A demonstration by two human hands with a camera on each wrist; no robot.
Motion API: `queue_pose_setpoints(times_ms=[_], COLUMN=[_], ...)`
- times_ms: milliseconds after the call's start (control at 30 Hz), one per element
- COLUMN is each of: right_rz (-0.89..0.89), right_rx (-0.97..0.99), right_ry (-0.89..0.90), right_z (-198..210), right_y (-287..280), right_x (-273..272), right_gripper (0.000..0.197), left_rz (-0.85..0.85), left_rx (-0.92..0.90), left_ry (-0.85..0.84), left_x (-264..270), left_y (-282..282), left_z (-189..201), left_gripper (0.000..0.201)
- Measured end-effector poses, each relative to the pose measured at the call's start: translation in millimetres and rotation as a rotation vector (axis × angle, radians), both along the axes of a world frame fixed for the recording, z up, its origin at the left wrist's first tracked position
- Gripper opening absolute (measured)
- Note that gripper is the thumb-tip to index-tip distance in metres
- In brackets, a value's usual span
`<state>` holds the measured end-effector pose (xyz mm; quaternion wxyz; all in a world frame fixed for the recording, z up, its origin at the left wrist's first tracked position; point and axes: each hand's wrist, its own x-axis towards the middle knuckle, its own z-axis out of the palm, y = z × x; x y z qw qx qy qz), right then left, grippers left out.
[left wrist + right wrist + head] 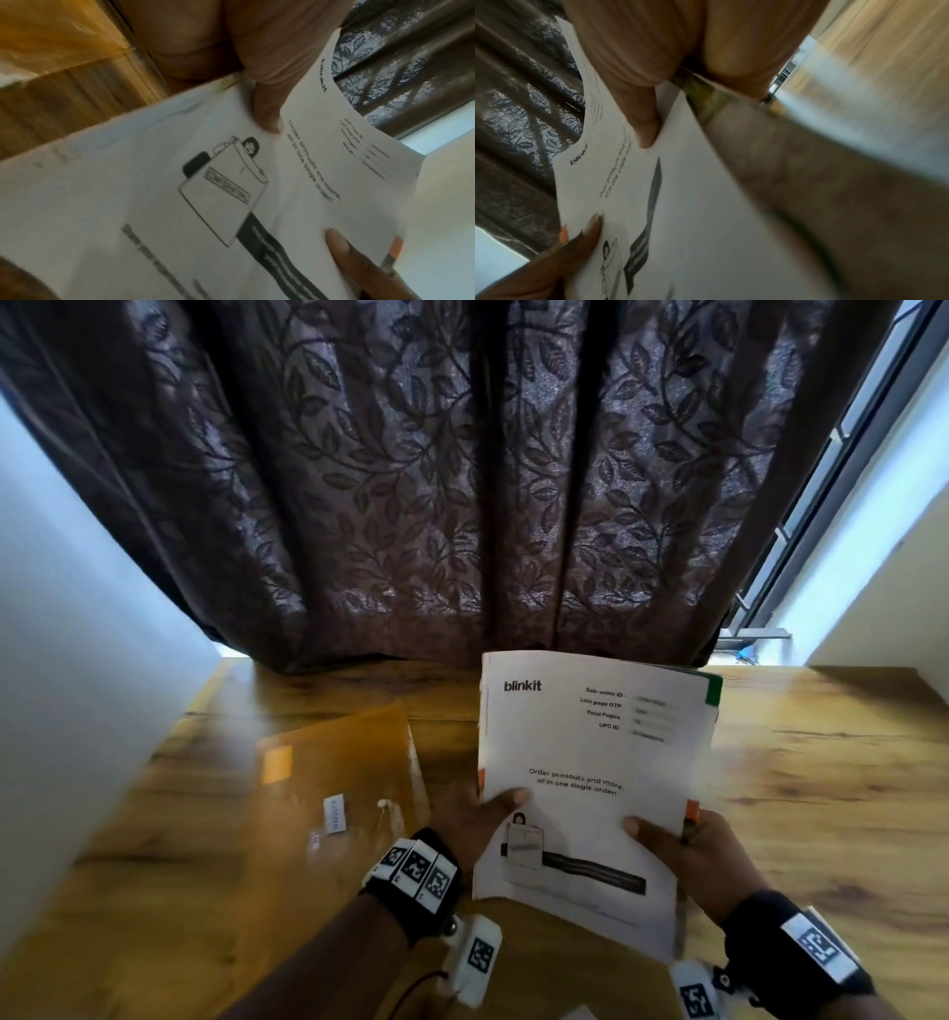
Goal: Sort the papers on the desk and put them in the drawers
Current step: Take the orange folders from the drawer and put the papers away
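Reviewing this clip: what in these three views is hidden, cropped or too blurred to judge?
- Drawers: in no view.
- Sheets behind the white blinkit printout stack: head view, the cover page hides them; only coloured edges show.
- Order values on the cover: too small and blurred in every view.
- Labels on the amber plastic sleeve on the wooden desk: motion blur.
- Fingers of the left hand and right hand: behind the stack.

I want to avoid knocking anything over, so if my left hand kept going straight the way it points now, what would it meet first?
Probably the brown curtain. The left hand points away across the desk, holding the paper stack; nothing else shows in that line, though depth is unclear.
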<state>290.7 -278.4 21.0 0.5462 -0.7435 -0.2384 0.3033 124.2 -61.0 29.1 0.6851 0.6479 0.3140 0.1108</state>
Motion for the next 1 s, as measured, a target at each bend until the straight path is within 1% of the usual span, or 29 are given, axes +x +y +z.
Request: queue_pose_setpoints(times_ms=[33,67,100,133,167,200,233,267,300,333,367,467,533,733,800,933,1000], right_rz=[-0.007,-0.031,-0.069,-0.115,-0.161,-0.199,-0.226,-0.242,-0.251,-0.260,-0.269,-0.269,-0.261,-0.255,-0.257,-0.247,-0.246], right_rx=[0.005,0.008,0.013,0.016,0.022,0.025,0.024,0.019,0.014,0.011,0.011,0.001,-0.014,-0.024,-0.015,0.025,0.050], right_ry=[0.019,0.042,0.066,0.089,0.108,0.119,0.122,0.123,0.129,0.139,0.146,0.148,0.156,0.186,0.197,0.177,0.148], right_z=[-1,-1,-2,-3,-6,-8,-11,-14,-17,-20,-22,-27,-32,-42,-41,-35,-27], right_y=[2,3,4,4,4,4,3,1,0,0,-1,-2,-2,-4,-4,1,10], right_x=[0,0,0,2,4,6,7,8,8,8,7,5,5,6,7,12,11], right_gripper=[0.017,0.017,0.016,0.014,0.013,0.012,0.012,0.012,0.013,0.014,0.015,0.016,0.017,0.018,0.019,0.022,0.018], left_rz=[-0.018,-0.006,0.027,0.079,0.145,0.188,0.207,0.221,0.239,0.263,0.259,0.182,0.165,0.069,0.060,0.003,-0.017], left_rx=[-0.039,-0.059,0.001,0.121,0.237,0.343,0.438,0.558,0.595,0.584,0.566,0.570,0.571,0.584,0.629,0.701,0.714], left_ry=[0.007,0.008,0.005,0.081,0.172,0.297,0.476,0.663,0.822,0.916,0.988,1.115,1.145,1.137,1.086,0.882,0.829], left_x=[-1,-4,-9,-15,-23,-31,-37,-43,-49,-51,-51,-47,-44,-37,-40,-45,-43], left_y=[5,10,16,22,31,40,46,53,58,61,60,57,57,63,63,61,54], left_z=[1,0,-4,-8,-14,-19,-23,-31,-36,-43,-43,-56,-60,-59,-53,-36,-26], left_gripper=[0.034,0.033,0.022,0.010,0.007,0.012,0.030,0.051,0.069,0.083,0.091,0.106,0.109,0.096,0.085,0.057,0.051])
